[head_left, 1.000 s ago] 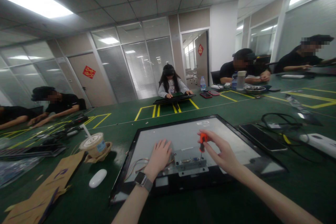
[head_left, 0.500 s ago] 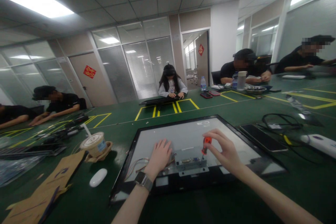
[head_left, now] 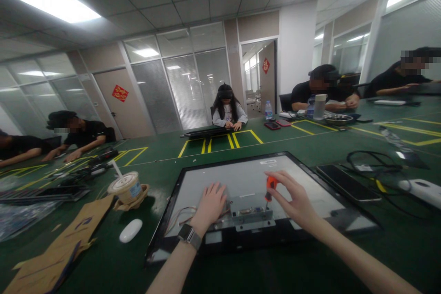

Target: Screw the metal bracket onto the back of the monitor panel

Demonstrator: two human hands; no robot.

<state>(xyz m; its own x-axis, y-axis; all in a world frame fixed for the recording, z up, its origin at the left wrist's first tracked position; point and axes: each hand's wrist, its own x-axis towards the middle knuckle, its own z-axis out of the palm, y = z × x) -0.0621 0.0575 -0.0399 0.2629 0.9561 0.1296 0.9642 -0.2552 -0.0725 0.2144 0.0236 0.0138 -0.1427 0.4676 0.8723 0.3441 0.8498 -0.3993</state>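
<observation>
Item: monitor panel (head_left: 303,172), face-down on the green table (head_left: 103,257). My left hand (head_left: 210,204) lay flat and open on its back; my right hand (head_left: 296,202) pinched the orange screwdriver (head_left: 270,186) upright over the metal bracket (head_left: 253,213). White label at 12 o'clock, unreadable.

My right hand (head_left: 292,200): a second ago pinched small orange-handled screwdriver (head_left: 270,184) from above, fingers high on handle; now fingers wrapped lower round it, thumb and forefinger turned, handle tilted slightly. Screwdriver tip shifted a little right along grey metal bracket (head_left: 251,213) on back of black-framed flat monitor panel (head_left: 241,179). Far across green table, person in white top (head_left: 227,112) pulled hands inward; long black panel (head_left: 206,132) before that person now lies further left.
</observation>
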